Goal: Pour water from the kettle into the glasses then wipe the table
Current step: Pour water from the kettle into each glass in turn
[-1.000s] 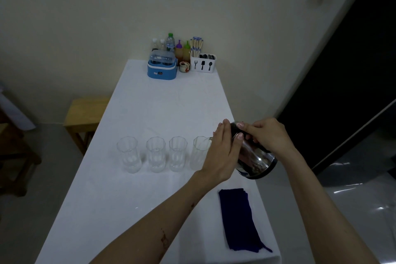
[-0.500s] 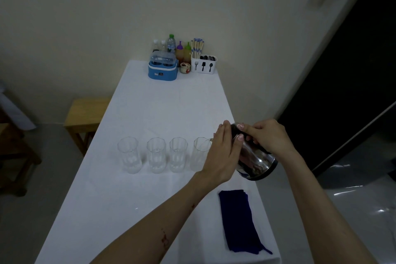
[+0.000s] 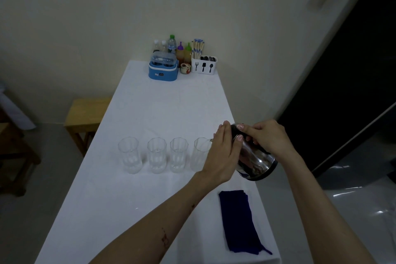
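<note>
Barely shifted from a moment before: kettle [image 3: 256, 159] still tipped leftward toward the rightmost glass [image 3: 200, 154], spout at that glass's rim, both hands in nearly the same pose. Held in the air above the right edge of the white table [image 3: 150, 199], steel body tilted with its dark base swung out to the right. Clamped by the right hand [image 3: 265, 137] from above, fingers curled over the top where the handle presumably lay, though hidden beneath the knuckles. Steadied by the left hand [image 3: 226, 153], flat and with fingers together, pressed against the near side of the kettle between it and the glass. Possibly a thin stream at the spout, too faint to tell. Lined up in a row to the left, three more clear glasses: a second glass [image 3: 179, 154], a third glass [image 3: 156, 155] and a leftmost glass [image 3: 129, 154], all upright, close beside one another without touching. Laid near the right front corner, a folded dark blue cloth [image 3: 241, 221], well apart from the kettle. Grouped at the far end against the wall, a blue box [image 3: 164, 70], a white cutlery holder [image 3: 204, 66] and several bottles [image 3: 180, 49]. Parked left of the table, a wooden stool [image 3: 85, 113].
</note>
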Available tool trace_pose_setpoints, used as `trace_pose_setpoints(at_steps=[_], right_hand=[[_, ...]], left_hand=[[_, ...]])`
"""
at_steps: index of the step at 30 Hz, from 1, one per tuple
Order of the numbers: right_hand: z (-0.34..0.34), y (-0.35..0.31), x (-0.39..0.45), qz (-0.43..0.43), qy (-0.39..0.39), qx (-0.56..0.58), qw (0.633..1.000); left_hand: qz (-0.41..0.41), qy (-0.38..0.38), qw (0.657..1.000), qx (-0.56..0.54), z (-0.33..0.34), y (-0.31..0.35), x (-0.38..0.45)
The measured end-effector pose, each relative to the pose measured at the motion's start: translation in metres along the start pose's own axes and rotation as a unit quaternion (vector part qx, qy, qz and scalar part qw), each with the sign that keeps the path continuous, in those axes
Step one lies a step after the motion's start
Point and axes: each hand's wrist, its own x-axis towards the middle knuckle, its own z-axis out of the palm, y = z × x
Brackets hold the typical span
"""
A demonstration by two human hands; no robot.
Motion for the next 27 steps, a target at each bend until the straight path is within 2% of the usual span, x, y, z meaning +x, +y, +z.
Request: trace_pose_setpoints(at_steps=[27], right_hand=[[0.0028, -0.0021, -0.0024, -0.013, -0.005, -0.018, 1.000]], left_hand=[[-0.004, -0.006, 1.000, -0.013, -0.0020, -0.0029, -0.0023]])
